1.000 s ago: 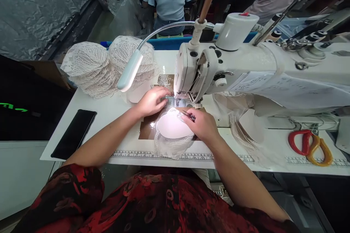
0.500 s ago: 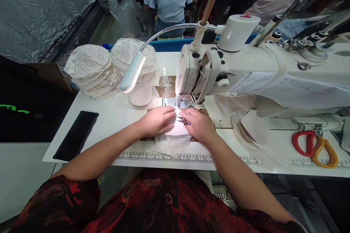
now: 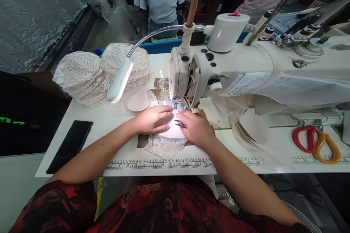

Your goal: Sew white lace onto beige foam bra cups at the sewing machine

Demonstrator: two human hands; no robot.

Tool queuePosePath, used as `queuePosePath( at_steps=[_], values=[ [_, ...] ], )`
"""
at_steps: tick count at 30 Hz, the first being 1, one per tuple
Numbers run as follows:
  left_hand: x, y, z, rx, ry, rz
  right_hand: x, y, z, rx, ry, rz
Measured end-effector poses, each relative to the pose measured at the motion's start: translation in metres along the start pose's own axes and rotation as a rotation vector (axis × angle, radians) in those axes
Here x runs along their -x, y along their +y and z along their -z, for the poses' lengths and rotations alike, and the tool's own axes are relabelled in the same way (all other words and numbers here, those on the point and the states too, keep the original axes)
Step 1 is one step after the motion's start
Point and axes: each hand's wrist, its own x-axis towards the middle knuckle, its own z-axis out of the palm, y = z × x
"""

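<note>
In bright light, just in front of the needle end of the hard white sewing machine [image 3: 246, 56]: a smooth, pale, rounded piece [image 3: 170, 132], with thin see-through lace [image 3: 165, 148] full of tiny holes, poking out at the near edge in a floppy point. Resting on its left side with the left hand [image 3: 153, 121], with the fingers nearly straight, close together, and not curled round anything. Touching its right side with the right hand [image 3: 197, 127], with the fingers bent in around small dark snips [image 3: 180, 124] with pointy tips. Under the lace, a shiny brown sheet [image 3: 141, 140]. On the flat white table [image 3: 102, 116], back to the left, two tall, bumpy stacks of white lace [image 3: 79, 71]. Near them, a smooth egg-shaped piece [image 3: 138, 99] on more lace. Close to the left forearm, a flat black phone [image 3: 69, 147]. Along the front edge, a long ruler strip [image 3: 164, 164] with black numbers. Over to the right, a soft heap of pale layers [image 3: 253, 125], then scissors [image 3: 311, 140] with fat loop handles, red and orange.
</note>
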Motion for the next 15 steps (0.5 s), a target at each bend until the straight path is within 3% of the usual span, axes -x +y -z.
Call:
queuePosePath(
  at_steps=[15],
  values=[
    [-0.01, -0.027, 0.007, 0.024, -0.057, -0.05, -0.005, -0.005, -0.001, 0.005, 0.009, -0.063]
  ],
)
